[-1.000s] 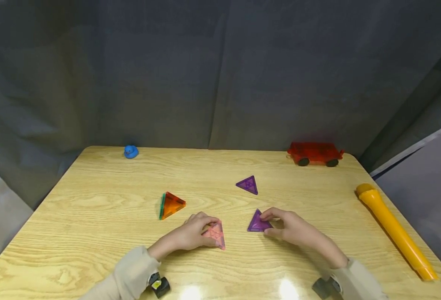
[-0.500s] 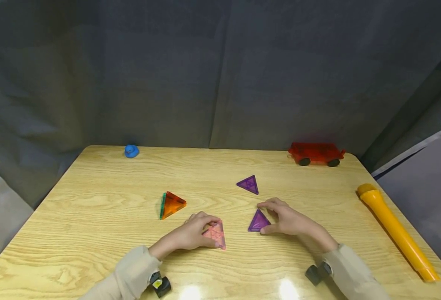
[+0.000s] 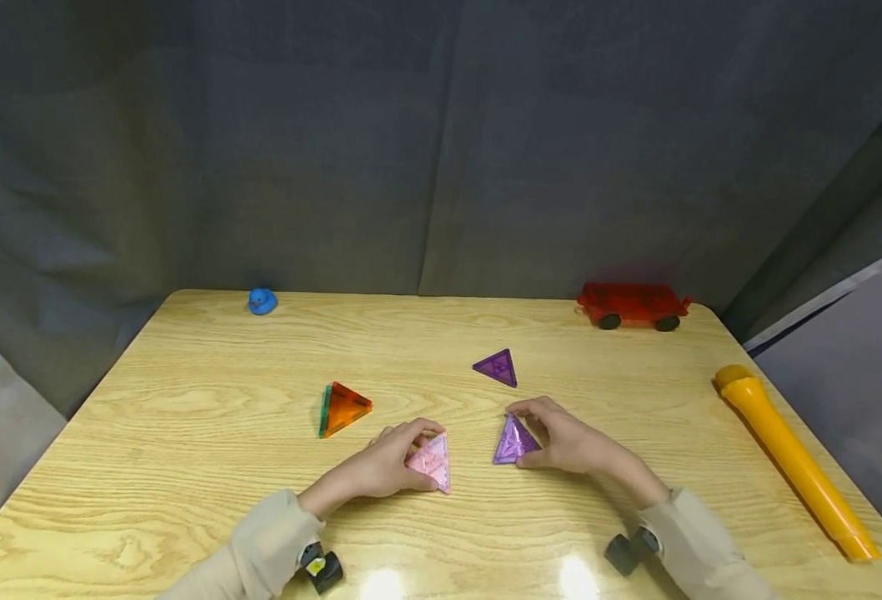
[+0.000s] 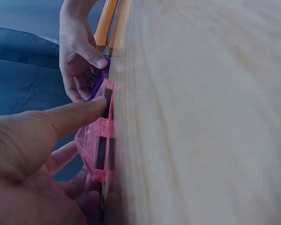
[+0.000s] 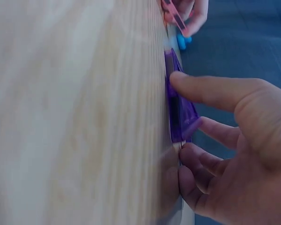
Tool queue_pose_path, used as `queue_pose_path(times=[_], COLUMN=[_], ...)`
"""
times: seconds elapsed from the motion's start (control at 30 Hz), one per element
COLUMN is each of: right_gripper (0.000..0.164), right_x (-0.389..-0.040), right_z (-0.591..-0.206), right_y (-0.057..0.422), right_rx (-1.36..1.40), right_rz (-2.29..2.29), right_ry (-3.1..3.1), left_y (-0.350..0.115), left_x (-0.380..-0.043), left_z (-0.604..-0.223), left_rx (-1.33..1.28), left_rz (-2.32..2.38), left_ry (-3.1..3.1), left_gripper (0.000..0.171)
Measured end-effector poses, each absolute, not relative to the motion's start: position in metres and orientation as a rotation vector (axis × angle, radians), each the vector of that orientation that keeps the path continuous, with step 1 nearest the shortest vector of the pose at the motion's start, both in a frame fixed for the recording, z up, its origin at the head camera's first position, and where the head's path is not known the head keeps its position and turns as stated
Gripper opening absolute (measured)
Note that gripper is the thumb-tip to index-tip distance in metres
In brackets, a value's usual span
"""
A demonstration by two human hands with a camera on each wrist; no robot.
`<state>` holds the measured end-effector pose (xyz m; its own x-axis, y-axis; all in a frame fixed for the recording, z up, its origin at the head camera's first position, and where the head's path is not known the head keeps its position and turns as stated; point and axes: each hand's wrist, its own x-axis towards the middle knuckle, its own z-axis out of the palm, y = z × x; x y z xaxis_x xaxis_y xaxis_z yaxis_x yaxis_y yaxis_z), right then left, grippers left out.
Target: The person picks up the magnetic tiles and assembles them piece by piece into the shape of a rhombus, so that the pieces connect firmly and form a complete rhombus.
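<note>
My left hand pinches a pink, see-through triangular magnetic tile between thumb and fingers. In the left wrist view the pink tile leans at a tilt close to the table. My right hand holds a purple triangular magnetic tile, thumb on the near edge and fingers at the far corner. Dark magnets show along the edge of this purple tile in the right wrist view. The two held tiles are apart, pink on the left. A second purple triangular tile lies flat farther back.
Left of my hands, an orange triangular tile sits against a green one. A blue toy duck stands at the back left and a red wheeled toy car base at the back right. A yellow toy microphone lies along the right edge.
My right hand's fingers have shifted from the top of the purple tile to its far corner, and the tile has tipped slightly. The pink tile has tilted up in my left hand.
</note>
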<state>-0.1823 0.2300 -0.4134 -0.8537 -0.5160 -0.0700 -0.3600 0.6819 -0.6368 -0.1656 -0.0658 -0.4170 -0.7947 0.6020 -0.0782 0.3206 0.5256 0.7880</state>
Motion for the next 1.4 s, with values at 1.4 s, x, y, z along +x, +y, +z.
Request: queue_pose_path(times=[1.4], right_gripper=[0.068], right_x=[-0.171], right_z=[-0.407], right_y=[0.188], right_rx=[-0.824], right_rz=[-0.89], right_ry=[2.512], left_y=[-0.05], left_x=[-0.183], left_z=[-0.414], left_rx=[0.883], left_rz=[1.06], left_ry=[2.401], left_gripper=[0.062])
